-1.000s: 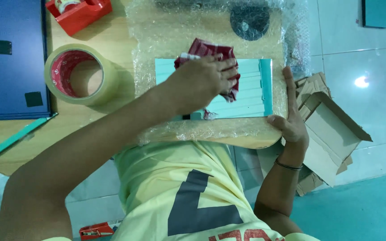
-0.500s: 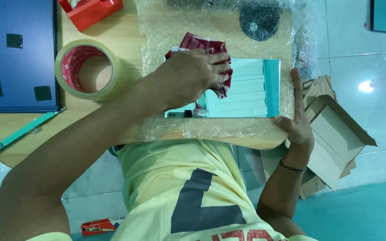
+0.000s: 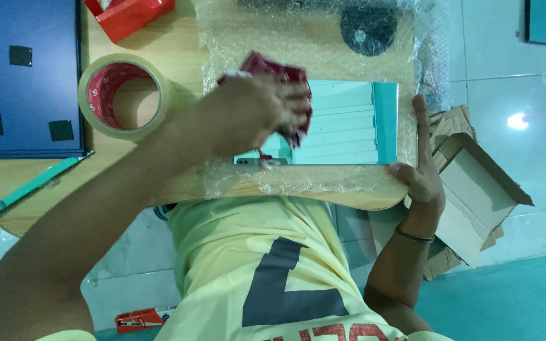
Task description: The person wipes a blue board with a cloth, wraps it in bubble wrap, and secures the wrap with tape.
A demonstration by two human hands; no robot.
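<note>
A teal flat panel [image 3: 342, 123] lies on a sheet of bubble wrap [image 3: 298, 44] on the wooden table [image 3: 172, 44]. My left hand [image 3: 248, 113] is closed on a dark red cloth [image 3: 279, 79] and presses it onto the panel's left part. My right hand [image 3: 419, 167] rests against the panel's right edge at the table's rim, with the fingers stretched along that edge and the thumb on the near corner.
A big roll of clear tape [image 3: 124, 95] with a red core stands left of my hand. A red tape dispenser [image 3: 131, 12] sits behind it. Blue sheets [image 3: 23, 76], a teal pen [image 3: 30, 186], a dark disc [image 3: 368, 28], open cardboard boxes [image 3: 475, 196] on the floor.
My left hand with the red cloth has slid leftwards over the panel, baring more of the teal surface. My right hand stays at the panel's right edge.
</note>
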